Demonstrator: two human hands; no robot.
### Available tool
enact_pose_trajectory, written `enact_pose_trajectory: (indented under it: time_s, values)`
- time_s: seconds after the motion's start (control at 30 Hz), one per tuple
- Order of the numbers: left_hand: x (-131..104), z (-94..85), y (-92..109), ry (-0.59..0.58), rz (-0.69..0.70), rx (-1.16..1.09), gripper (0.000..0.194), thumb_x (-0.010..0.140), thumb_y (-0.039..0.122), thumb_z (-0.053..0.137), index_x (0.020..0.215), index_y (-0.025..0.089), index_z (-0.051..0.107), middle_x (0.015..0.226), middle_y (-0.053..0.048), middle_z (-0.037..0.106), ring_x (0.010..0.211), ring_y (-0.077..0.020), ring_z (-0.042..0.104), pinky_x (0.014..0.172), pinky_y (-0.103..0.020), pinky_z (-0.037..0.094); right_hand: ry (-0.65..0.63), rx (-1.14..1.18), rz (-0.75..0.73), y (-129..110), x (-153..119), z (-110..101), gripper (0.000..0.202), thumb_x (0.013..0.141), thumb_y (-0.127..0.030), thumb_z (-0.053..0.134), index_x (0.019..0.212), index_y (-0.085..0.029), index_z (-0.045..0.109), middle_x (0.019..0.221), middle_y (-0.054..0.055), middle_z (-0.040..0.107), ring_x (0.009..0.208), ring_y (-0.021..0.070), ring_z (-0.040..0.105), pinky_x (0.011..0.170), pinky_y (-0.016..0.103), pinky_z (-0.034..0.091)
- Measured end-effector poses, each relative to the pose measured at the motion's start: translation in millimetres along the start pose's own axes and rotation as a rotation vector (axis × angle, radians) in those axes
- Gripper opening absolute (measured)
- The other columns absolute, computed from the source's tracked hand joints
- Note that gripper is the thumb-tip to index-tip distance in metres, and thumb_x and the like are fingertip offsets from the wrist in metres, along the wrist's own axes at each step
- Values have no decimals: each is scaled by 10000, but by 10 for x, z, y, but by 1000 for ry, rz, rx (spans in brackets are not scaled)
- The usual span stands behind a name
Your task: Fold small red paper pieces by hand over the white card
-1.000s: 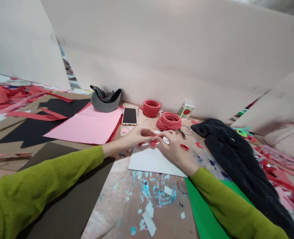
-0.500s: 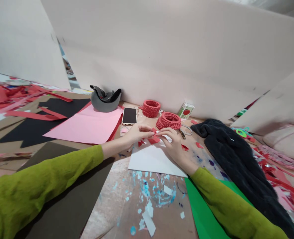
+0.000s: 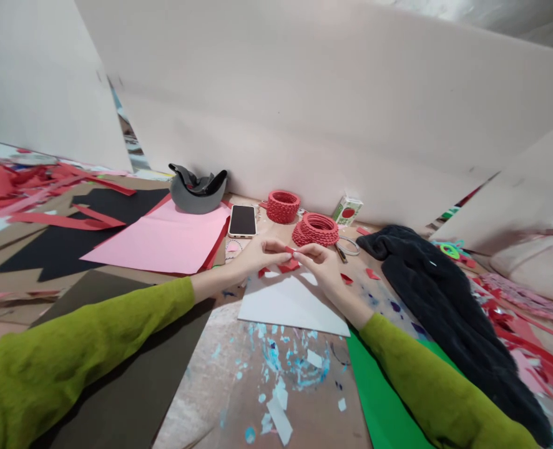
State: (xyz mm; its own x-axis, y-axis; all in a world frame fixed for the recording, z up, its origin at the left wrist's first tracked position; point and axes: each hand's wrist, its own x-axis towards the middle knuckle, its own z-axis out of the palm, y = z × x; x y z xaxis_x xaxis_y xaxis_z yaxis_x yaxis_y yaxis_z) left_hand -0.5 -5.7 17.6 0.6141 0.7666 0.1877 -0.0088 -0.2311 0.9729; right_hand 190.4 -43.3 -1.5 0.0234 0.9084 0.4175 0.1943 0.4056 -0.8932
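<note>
My left hand [image 3: 261,255] and my right hand [image 3: 322,268] meet fingertip to fingertip over a white board [image 3: 290,305]. Between them is a small red paper piece [image 3: 289,250], pinched by the thumb and fingers of each hand. Other red scraps [image 3: 288,266] lie on the board just under my hands, partly covered by them. Behind my right hand rest a stack of red braided rings [image 3: 314,229] and a second red ring stack [image 3: 283,206].
Further left are a phone [image 3: 243,221], a grey cap [image 3: 198,194] and pink paper [image 3: 164,237]. A small box [image 3: 347,210] stands at the back. Dark fabric [image 3: 435,293] and green paper [image 3: 389,399] lie on the right.
My fingertips have come closer together around the red piece, which now shows smaller between them. The view has shifted very slightly.
</note>
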Motion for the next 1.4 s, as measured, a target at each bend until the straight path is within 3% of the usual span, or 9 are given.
enact_pose_trajectory:
  time_s: [0.2, 0.8, 0.97, 1.2, 1.4]
  values:
    - [1, 2, -80, 24, -39, -39, 321, 689, 339, 749, 933, 135, 706, 876, -105, 725, 746, -175, 675, 648, -260, 499, -18, -7, 0, 10, -15, 10, 208, 710, -386, 740, 772, -194, 690, 763, 38, 696, 716, 176, 629, 664, 291, 491]
    - [-11, 32, -20, 37, -73, -77, 309, 677, 291, 760, 931, 128, 695, 831, -97, 724, 705, -157, 674, 591, -228, 477, -14, 10, 49, -47, -79, 79, 211, 778, -390, 679, 800, -185, 634, 765, 37, 675, 732, 180, 633, 698, 305, 501]
    - [-4, 20, -10, 74, -50, -49, 409, 684, 326, 758, 1011, 112, 641, 864, -121, 716, 734, -197, 694, 588, -258, 499, -32, -29, 9, -32, -83, 65, 236, 781, -401, 676, 880, -189, 647, 861, 43, 678, 804, 183, 630, 747, 303, 494]
    - [4, 29, -41, 41, -2, -68, 309, 676, 289, 769, 903, 104, 669, 875, -117, 718, 787, -196, 689, 683, -280, 519, 0, -85, -54, 16, -60, 49, 174, 773, -338, 680, 720, -189, 606, 702, 4, 627, 676, 155, 572, 646, 274, 452]
    - [5, 42, -16, 81, -84, -289, 292, 771, 391, 686, 867, 115, 681, 872, -109, 718, 813, -191, 686, 661, -261, 505, 81, -108, -180, -42, -61, 63, 45, 785, -236, 654, 815, -212, 678, 832, 27, 680, 816, 181, 612, 769, 313, 465]
